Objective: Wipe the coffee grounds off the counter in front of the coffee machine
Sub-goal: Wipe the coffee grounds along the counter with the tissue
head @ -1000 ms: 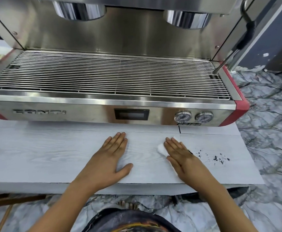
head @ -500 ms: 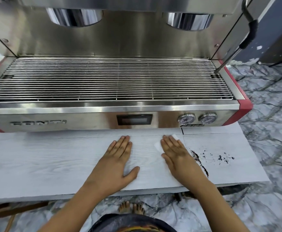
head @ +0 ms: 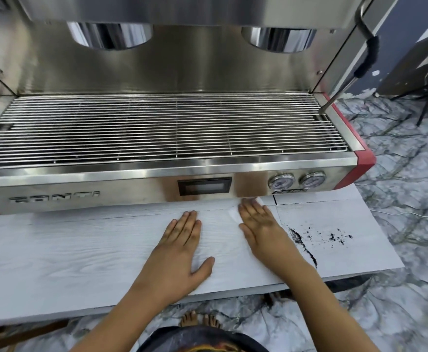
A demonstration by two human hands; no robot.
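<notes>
Coffee grounds [head: 309, 240] in a dark gritty streak on pale woodgrain counter [head: 80, 250], right hand [head: 261, 224] flat on thin white tissue [head: 234, 213], left hand [head: 179, 250] splayed flat, holding nothing, steel espresso machine [head: 157, 123] behind.

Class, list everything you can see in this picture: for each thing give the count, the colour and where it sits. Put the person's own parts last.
Coffee machine: one, steel with red corners, at the back of the counter.
Drip grate: one, silver wire, on top of the machine's base.
Pressure gauges: two, pale dials, front panel right.
Steam wand: one, steel with black sleeve, machine's right side.
Counter: one, pale grey wood grain, in front of the machine.
Coffee grounds: a line and scattered specks, black, on the counter right of the right hand.
Wipe: one, white, under the right hand.
Left hand: flat on the counter.
Right hand: flat, pressing the wipe.
</notes>
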